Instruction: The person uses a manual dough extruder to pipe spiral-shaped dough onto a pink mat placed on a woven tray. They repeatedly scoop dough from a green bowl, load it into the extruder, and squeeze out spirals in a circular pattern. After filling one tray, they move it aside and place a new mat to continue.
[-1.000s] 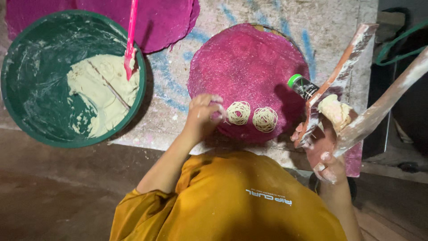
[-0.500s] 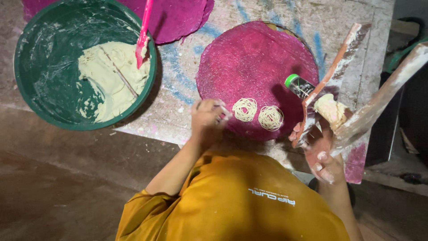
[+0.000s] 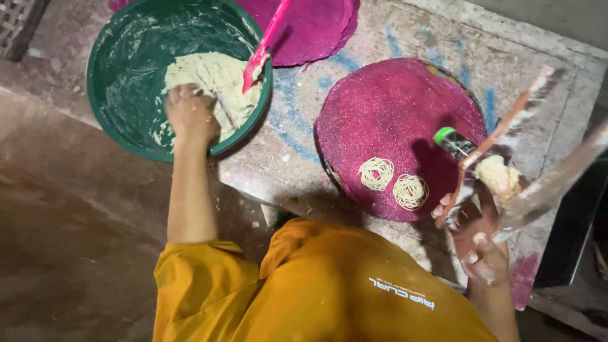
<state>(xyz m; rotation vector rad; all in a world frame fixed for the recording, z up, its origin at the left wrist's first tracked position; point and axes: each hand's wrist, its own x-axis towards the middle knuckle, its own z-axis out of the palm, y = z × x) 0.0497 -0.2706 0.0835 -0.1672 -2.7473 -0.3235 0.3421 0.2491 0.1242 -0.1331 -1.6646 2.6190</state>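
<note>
So the left hand [image 3: 189, 115] is reaching into the big green bowl [image 3: 114, 95] on the left, fingers curled down into the pale dough [image 3: 212, 79] that sits against the bowl's right side; can't really tell how much it has grabbed, but the fingers are bent in and touching it. A pink spatula [image 3: 266, 38] leans on the bowl's rim with its blade in the dough, just beside that hand. Over on the right, the right hand [image 3: 478, 244] is wrapped around a wooden press [image 3: 500, 149] with two long handles spreading up and out, smeared with dough, and there's a lump of dough [image 3: 500, 177] sitting in its middle. A green-capped bottle [image 3: 453, 140] sits just beside the press. Between the two hands is a round magenta mat [image 3: 392, 120] with two little coils of squeezed dough strings [image 3: 392, 182] side by side near its lower edge. Another magenta mat [image 3: 316, 28] is partly tucked behind the bowl up top. Everything sits on a rough, paint-streaked slab [image 3: 297, 133], and the person's orange shirt [image 3: 316, 291] fills the bottom.
</note>
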